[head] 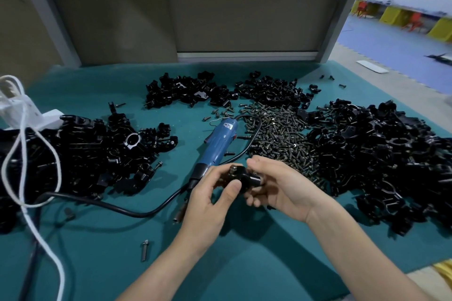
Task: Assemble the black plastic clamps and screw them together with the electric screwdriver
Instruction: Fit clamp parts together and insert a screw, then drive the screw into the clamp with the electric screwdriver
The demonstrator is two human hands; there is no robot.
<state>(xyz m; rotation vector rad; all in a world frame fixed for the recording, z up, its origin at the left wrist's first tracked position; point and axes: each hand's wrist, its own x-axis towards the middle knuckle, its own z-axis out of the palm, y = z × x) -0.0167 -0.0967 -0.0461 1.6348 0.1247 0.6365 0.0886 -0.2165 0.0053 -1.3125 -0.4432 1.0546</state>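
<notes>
Head view shows you holding one black clamp between both hands above the teal mat. Your left hand pinches its near face with thumb and curled fingers. Your right hand wraps curled fingers round its stubby barrel end from the other side. A screw seems to sit in the clamp's top; I judge it not yet driven.

The coming move turns on the electric screwdriver. It lies on the mat just beyond and partly under your left hand. Its long axis slants from the cord end, farther off and to the right, down to the bit beside your left wrist. Your left hand is nearer; your right would have to cross the clamp.

Its black cable loops away to the left. The screw pile lies just beyond your right hand. The right heap of clamp parts is farther right, and the left heap of clamp parts is well to the left.
</notes>
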